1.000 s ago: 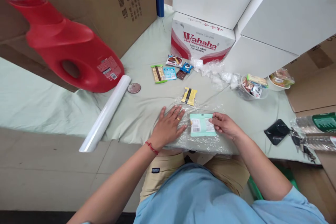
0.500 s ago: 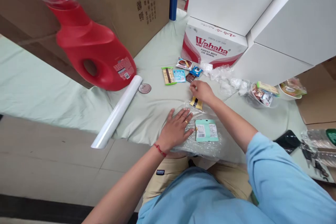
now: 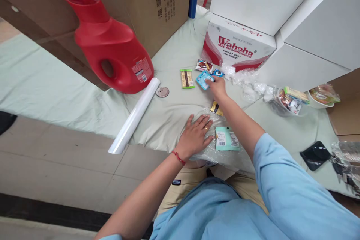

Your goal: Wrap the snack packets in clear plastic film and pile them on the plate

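My left hand [image 3: 194, 138] lies flat with fingers spread, pressing on clear plastic film [image 3: 202, 153] over the cloth. My right hand [image 3: 218, 87] pinches the edge of a light-blue snack packet [image 3: 203, 79], which is tilted. A mint-green packet [image 3: 227, 138] rests on the film, right of my left hand. Partly hidden behind my right forearm is a small yellow packet [image 3: 216, 108]. Near my right fingers are a green-edged wafer packet [image 3: 187, 78], a white and brown cake packet [image 3: 204, 65] and a dark-blue packet [image 3: 218, 72].
A roll of clear film [image 3: 135, 116] lies at the left beside a red jug [image 3: 115, 52] and a round disc [image 3: 162, 92]. Behind stand a Wahaha carton [image 3: 239, 47] and a brown carton [image 3: 140, 7]. Crumpled film [image 3: 244, 78] and bowls of snacks [image 3: 292, 103] are at the right.
My right hand has moved up and taken hold of the light-blue packet, turning it and shifting it right from beside the wafer packet. My left hand stays flat on the film.
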`<act>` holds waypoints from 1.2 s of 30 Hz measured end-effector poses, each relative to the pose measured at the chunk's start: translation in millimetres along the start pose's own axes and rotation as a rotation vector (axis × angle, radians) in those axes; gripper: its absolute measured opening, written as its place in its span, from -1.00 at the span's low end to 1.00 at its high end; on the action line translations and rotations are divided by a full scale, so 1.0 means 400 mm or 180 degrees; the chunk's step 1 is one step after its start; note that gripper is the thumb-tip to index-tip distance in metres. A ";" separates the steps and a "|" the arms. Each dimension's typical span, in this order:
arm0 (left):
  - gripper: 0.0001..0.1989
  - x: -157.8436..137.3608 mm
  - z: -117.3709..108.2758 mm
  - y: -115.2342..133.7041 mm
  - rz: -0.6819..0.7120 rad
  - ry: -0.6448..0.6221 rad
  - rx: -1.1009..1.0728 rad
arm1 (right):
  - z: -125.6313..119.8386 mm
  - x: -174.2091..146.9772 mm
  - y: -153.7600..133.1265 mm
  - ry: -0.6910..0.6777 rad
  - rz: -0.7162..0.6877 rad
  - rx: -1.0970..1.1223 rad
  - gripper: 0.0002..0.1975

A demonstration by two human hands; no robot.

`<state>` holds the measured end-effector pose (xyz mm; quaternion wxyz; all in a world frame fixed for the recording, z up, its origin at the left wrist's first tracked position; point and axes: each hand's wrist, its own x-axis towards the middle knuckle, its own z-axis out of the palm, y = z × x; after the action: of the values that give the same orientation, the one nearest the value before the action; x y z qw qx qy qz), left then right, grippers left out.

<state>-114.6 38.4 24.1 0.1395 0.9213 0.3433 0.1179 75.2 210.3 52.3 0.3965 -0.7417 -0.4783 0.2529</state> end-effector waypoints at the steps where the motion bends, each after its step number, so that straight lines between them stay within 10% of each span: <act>1: -0.39 0.000 0.000 0.000 0.0008 0.0012 0.0002 | -0.038 -0.024 0.018 -0.0041 0.0021 0.0370 -0.72; 11: -0.40 0.003 -0.006 0.004 0.0006 -0.0027 0.0121 | -0.418 -0.355 0.166 -0.0700 0.0636 0.1270 -0.50; 17: -0.39 0.008 -0.005 0.006 0.0028 -0.0093 0.0263 | -0.385 -0.461 0.213 -0.1333 0.0449 0.0751 -0.58; 23: -0.39 0.009 -0.008 0.009 -0.0014 -0.0145 0.0323 | -0.339 -0.497 0.220 -0.0643 -0.0807 -0.1533 -0.68; 30: -0.39 0.010 -0.014 0.009 -0.0014 -0.0179 0.0341 | -0.331 -0.499 0.232 -0.1660 -0.2175 -0.1390 -0.30; 36: -0.40 0.012 -0.016 0.010 -0.0018 -0.0204 0.0346 | -0.308 -0.523 0.258 -0.1548 -0.1923 -0.1694 -0.39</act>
<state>-110.6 39.8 31.9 0.1005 0.9298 0.3472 0.0691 133.9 -46.1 34.3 0.1249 -0.5644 -0.7999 0.1612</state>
